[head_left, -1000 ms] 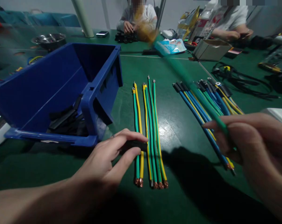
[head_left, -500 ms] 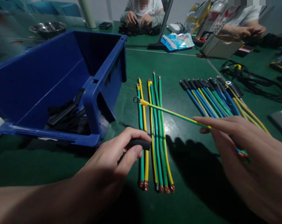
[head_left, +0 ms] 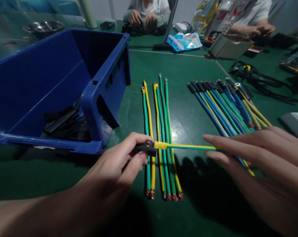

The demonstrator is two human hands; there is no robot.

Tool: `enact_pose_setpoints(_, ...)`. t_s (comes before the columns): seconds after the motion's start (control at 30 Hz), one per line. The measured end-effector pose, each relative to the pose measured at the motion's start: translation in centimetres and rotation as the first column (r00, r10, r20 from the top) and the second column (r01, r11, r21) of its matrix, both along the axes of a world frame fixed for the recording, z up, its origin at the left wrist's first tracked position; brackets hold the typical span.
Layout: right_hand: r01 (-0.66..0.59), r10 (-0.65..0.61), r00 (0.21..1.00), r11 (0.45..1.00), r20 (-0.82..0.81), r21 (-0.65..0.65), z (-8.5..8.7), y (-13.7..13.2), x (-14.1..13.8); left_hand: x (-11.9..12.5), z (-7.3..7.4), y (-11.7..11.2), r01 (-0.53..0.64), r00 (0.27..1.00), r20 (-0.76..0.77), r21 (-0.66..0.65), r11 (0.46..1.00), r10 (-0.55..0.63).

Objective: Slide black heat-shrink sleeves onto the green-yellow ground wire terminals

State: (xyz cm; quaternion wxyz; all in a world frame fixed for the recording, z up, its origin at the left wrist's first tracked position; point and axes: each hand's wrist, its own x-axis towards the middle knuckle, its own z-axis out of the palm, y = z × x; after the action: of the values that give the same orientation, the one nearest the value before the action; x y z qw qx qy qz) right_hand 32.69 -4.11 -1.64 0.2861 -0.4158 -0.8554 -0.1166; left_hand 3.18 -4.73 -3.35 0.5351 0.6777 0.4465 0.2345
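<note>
My left hand (head_left: 119,168) pinches a short black sleeve (head_left: 145,149) between thumb and forefinger. My right hand (head_left: 257,164) holds a green-and-yellow wire (head_left: 185,146) level, its ring terminal (head_left: 149,143) right at the open end of the sleeve. Under both hands, several green-and-yellow wires (head_left: 161,138) lie side by side on the green table (head_left: 188,118), copper ends toward me.
A blue bin (head_left: 52,89) with black sleeves inside stands at the left. A fan of blue and green-yellow wires with black-sleeved ends (head_left: 223,105) lies at the right. Across the table, other people's hands (head_left: 144,18) work; a box (head_left: 228,47) and black cables (head_left: 262,82) sit there.
My right hand swung the wire down from pointing away to lying level, and its ring terminal has come to the sleeve in my left hand. The left hand stayed in place.
</note>
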Motion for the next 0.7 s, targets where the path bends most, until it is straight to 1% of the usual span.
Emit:
enact_pose_setpoints(0.13,0.011,-0.011,1.000,1.000,0.026,0.020,-0.1,-0.1,-0.1,0.1,0.1,0.2,-0.023,1.000,-0.011,-0.033,0.999,0.023)
enact_pose_setpoints(0.23,0.036,-0.038,0.999,0.998,0.030,0.052,-0.1,-0.1,-0.2,0.4,0.5,0.2,-0.094,0.995,-0.021,-0.056,0.994,0.093)
enact_pose_setpoints(0.3,0.038,-0.039,0.999,0.998,0.016,0.059,0.0,-0.1,0.0,0.6,0.8,0.3,-0.101,0.995,-0.022,-0.081,0.992,0.100)
enact_pose_setpoints(0.4,0.028,-0.031,0.998,0.998,0.050,0.058,0.2,0.2,0.8,1.0,1.2,0.4,-0.099,0.995,-0.028,-0.077,0.992,0.097)
enact_pose_setpoints(0.43,0.031,-0.035,0.996,0.998,0.076,0.056,0.3,0.4,1.1,1.2,1.3,0.4,-0.117,0.993,-0.041,-0.064,0.991,0.114)
enact_pose_setpoints(0.5,-0.007,-0.001,0.996,0.996,0.084,0.090,0.4,1.0,1.5,1.6,1.3,0.4,-0.154,0.986,-0.064,-0.040,0.987,0.151)
enact_pose_setpoints(0.63,-0.127,0.120,0.991,0.980,0.055,0.154,0.5,2.3,1.4,2.4,1.2,0.4,-0.186,0.981,-0.060,-0.029,0.982,0.184)
enact_pose_setpoints(0.7,-0.134,0.130,0.991,0.977,0.038,0.165,0.5,2.6,1.2,2.5,1.2,0.4,-0.201,0.979,-0.039,-0.035,0.979,0.200)
